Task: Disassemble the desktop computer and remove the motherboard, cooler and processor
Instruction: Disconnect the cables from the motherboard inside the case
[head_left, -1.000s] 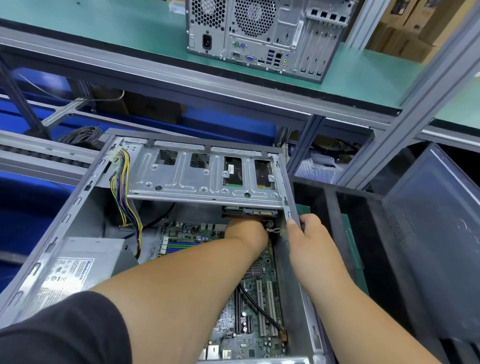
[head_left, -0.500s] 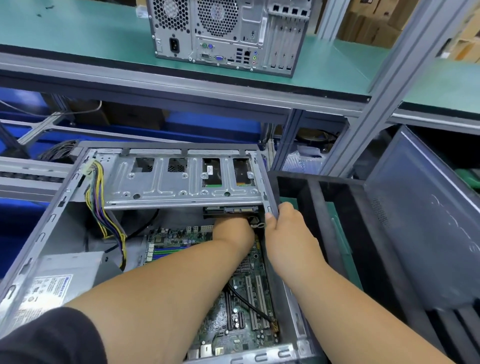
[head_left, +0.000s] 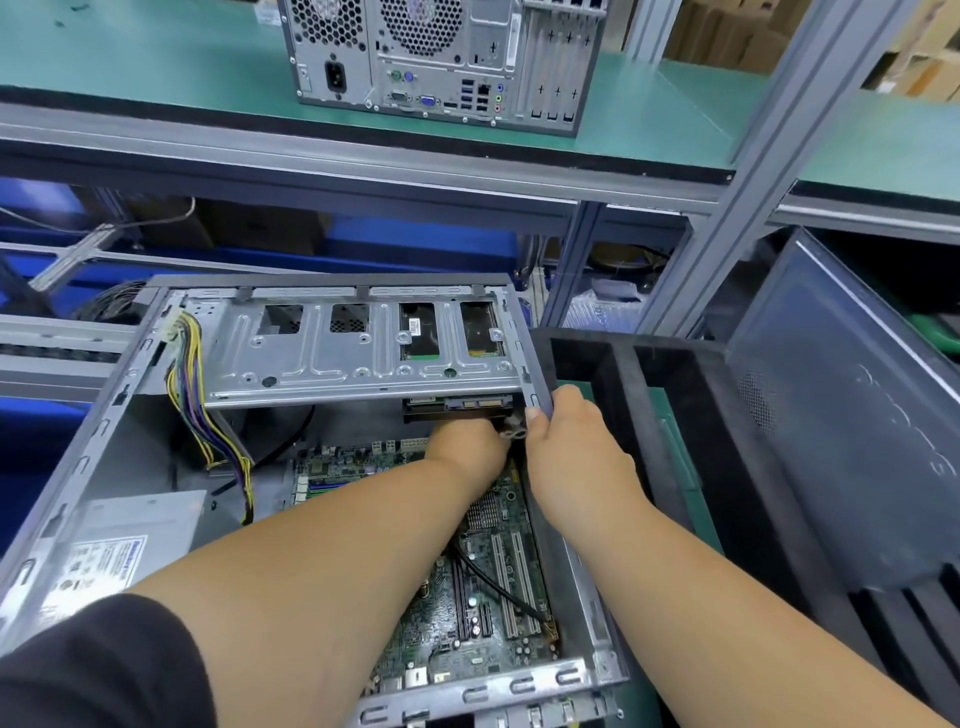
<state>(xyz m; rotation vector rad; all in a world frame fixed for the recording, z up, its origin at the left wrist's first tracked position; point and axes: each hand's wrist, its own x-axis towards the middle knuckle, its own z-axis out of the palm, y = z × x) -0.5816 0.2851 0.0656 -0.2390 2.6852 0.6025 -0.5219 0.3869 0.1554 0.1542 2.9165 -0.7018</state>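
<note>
While hands (head_left: 569, 447) reach in, motherboard (head_left: 488, 597) lies exposed.

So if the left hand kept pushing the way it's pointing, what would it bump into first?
Most likely the drive under the metal drive cage. The left hand points at it and looks almost touching, though its fingers are hidden, so depth is unsure.

The left hand's (head_left: 467, 441) fingers were hidden under the drive cage (head_left: 363, 353); the forearms covered much of the motherboard (head_left: 488, 597).
</note>
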